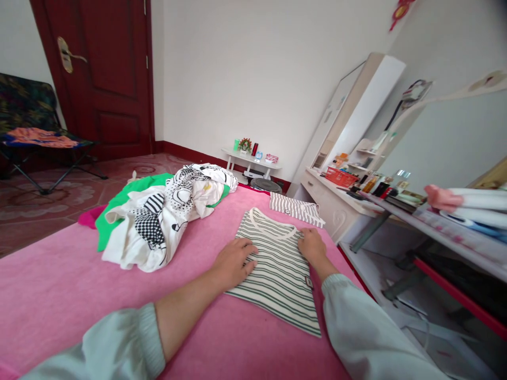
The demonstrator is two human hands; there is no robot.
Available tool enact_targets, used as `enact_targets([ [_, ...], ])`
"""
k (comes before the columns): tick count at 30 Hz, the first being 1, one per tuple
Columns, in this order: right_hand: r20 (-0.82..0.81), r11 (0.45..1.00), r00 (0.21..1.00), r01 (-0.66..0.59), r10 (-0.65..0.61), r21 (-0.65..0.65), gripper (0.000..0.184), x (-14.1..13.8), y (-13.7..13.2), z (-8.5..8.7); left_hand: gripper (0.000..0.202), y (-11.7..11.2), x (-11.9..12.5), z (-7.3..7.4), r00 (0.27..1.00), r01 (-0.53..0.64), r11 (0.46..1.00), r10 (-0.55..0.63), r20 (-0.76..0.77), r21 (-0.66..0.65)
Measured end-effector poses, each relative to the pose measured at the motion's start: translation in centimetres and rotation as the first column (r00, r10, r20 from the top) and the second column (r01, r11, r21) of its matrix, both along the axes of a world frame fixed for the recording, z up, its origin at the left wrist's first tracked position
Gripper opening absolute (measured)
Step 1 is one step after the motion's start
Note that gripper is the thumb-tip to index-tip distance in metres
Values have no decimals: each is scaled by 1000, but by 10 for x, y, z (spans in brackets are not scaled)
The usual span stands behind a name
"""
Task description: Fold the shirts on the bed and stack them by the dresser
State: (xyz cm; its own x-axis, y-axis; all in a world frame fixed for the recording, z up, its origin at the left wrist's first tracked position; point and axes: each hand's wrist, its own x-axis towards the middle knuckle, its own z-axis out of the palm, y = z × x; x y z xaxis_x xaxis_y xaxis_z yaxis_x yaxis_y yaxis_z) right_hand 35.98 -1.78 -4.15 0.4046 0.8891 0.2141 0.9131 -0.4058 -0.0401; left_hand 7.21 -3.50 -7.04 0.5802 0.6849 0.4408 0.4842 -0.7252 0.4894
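A green-and-white striped shirt (277,272), folded into a narrow strip, lies on the pink bed cover (59,285). My left hand (234,261) rests flat on its left edge with the fingers spread. My right hand (311,245) presses on the shirt's right edge near the collar, fingers lying flat. Neither hand holds anything. Beyond the collar lies a smaller folded striped garment (295,207).
A heap of clothes (166,214), white with black patterns over a green piece, sits at the bed's far left. To the right stand a white dresser (336,195) with bottles and a red basket, and a shelf. A folding chair (35,137) and a red door (106,68) stand behind.
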Motion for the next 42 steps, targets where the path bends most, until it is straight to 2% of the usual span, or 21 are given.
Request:
enact_targets([
  [4, 5, 980, 980, -197, 197, -39, 42, -29, -36, -11, 28, 0, -1, 0, 1000, 5, 1000, -5, 1, 2],
  [8, -35, 970, 971, -239, 237, -44, 42, -44, -66, -15, 26, -2, -3, 6, 999, -23, 1000, 23, -30, -15],
  [11, -59, 984, 983, -172, 175, 44, 41, -47, -83, -11, 31, -4, -6, 15, 976, -202, 979, 201, -85, 1],
  [14, -47, 994, 998, -46, 51, 97, 48, -46, -94, -5, 44, -8, -8, 24, 898, -410, 912, 402, -179, -7],
  [16, -49, 998, 999, 13, -10, 56, 53, -44, -99, 0, 48, -10, -8, 30, 857, -469, 883, 449, -252, -20],
  [18, -60, 999, 997, 43, -43, -4, 58, -43, -103, 7, 48, -11, -8, 36, 839, -482, 874, 442, -318, -55],
  [21, -93, 998, 994, 44, -48, -45, 63, -45, -107, 14, 45, -9, -10, 44, 840, -462, 874, 377, -390, -151],
  [26, -188, 1000, 982, 1, 3, 23, 65, -47, -105, 10, 31, 1, -18, 47, 881, -402, 882, 300, -367, -246],
  [29, -304, 995, 951, -24, 53, 99, 68, -41, -101, -1, 23, 7, -17, 38, 938, -324, 895, 262, -226, -307],
  [32, -447, 968, 878, -62, 169, 244, 62, -35, -96, -11, 38, 10, -11, 31, 975, -197, 928, 218, 33, -317],
  [34, -498, 940, 834, -67, 237, 335, 56, -35, -93, -16, 43, 9, -3, 31, 964, -140, 948, 197, 180, -286],
  [36, -527, 919, 804, -58, 274, 390, 52, -38, -91, -18, 41, 6, 8, 36, 954, -107, 964, 168, 249, -244],
  [39, -576, 893, 753, -35, 319, 448, 49, -44, -89, -18, 43, -5, 34, 48, 970, -46, 979, 91, 223, -201],
  [42, -637, 845, 658, 0, 403, 535, 44, -48, -89, -19, 47, -24, 69, 56, 974, 36, 973, 18, 228, -228],
])
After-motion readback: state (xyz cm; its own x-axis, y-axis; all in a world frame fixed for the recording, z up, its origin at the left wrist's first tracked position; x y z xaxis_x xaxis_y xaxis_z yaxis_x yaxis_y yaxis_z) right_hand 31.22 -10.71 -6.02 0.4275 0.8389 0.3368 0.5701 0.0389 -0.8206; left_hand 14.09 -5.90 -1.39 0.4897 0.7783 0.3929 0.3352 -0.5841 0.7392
